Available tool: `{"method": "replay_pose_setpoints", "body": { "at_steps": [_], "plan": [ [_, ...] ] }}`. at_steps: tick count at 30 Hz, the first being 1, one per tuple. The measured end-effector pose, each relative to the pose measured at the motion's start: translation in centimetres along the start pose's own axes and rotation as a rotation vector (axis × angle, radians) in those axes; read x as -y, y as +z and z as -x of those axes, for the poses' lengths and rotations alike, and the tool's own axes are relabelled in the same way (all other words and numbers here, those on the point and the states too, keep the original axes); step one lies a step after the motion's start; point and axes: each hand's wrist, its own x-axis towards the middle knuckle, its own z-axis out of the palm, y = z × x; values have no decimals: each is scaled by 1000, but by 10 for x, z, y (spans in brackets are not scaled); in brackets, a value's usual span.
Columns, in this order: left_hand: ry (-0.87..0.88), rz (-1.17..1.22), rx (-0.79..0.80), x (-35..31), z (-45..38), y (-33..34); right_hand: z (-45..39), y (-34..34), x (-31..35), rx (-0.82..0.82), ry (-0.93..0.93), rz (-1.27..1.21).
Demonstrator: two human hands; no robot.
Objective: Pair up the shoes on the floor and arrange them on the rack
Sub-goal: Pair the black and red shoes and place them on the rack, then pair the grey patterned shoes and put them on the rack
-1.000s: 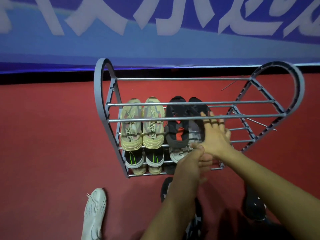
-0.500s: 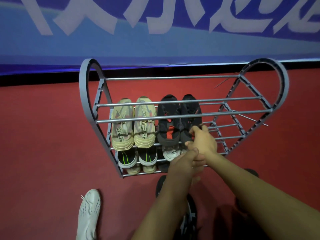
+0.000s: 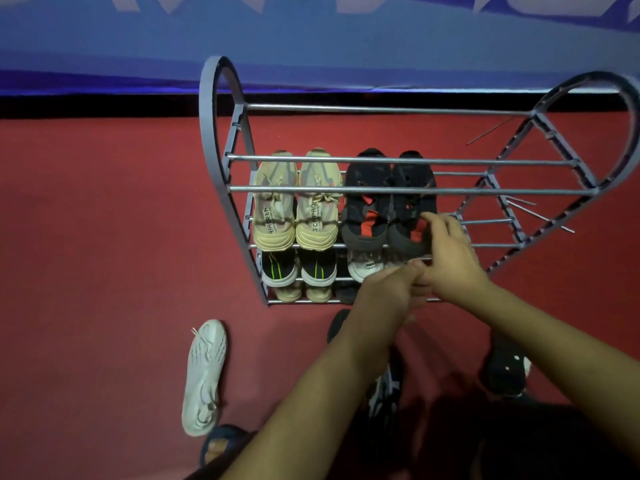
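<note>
A grey shoe rack (image 3: 221, 168) with heart-shaped ends stands on the red floor. A beige pair (image 3: 294, 209) and a black-and-red pair (image 3: 377, 202) sit side by side on an upper tier. My right hand (image 3: 450, 251) curls over the heel of the right black-and-red shoe (image 3: 408, 216). My left hand (image 3: 391, 292) is just below, fingers curled, touching my right hand at the rack's front. A white shoe (image 3: 204, 375) lies loose on the floor at the left. A dark patterned shoe (image 3: 384, 389) lies partly under my left arm, another black shoe (image 3: 505, 368) behind my right arm.
Lower tiers hold a black pair with green stripes (image 3: 298, 271), a white-heeled shoe (image 3: 363, 268) and beige shoes (image 3: 304, 294) at the bottom. The rack's right half holds nothing. A blue banner (image 3: 311, 46) runs along the wall. A foot in a blue slipper (image 3: 221, 441) is at the bottom.
My right hand went from flat with fingers spread against the rack to curled on the black shoe's heel. The view shifted, so the rack sits further right.
</note>
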Motion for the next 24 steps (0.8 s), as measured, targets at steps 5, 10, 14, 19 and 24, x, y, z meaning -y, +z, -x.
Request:
{"method": "replay_pose_setpoints", "body": {
  "at_steps": [5,10,14,19,24],
  "plan": [
    [-67,0,-104,12,-16,-20,38,11,-28,98,-197,-47],
    [-97,-62,-219,47,-51,-36,55,22,-73,672,-117,384],
    [-191,-261,-370,116,-94,-47,53,37,-68,1055,-92,580],
    [-540,-967,-168,217,-121,-58,43,33,-68,743,-178,374],
    [-477,-1299,-228,289,-154,-28,34,13,-90,779,-125,351]
  ]
}}
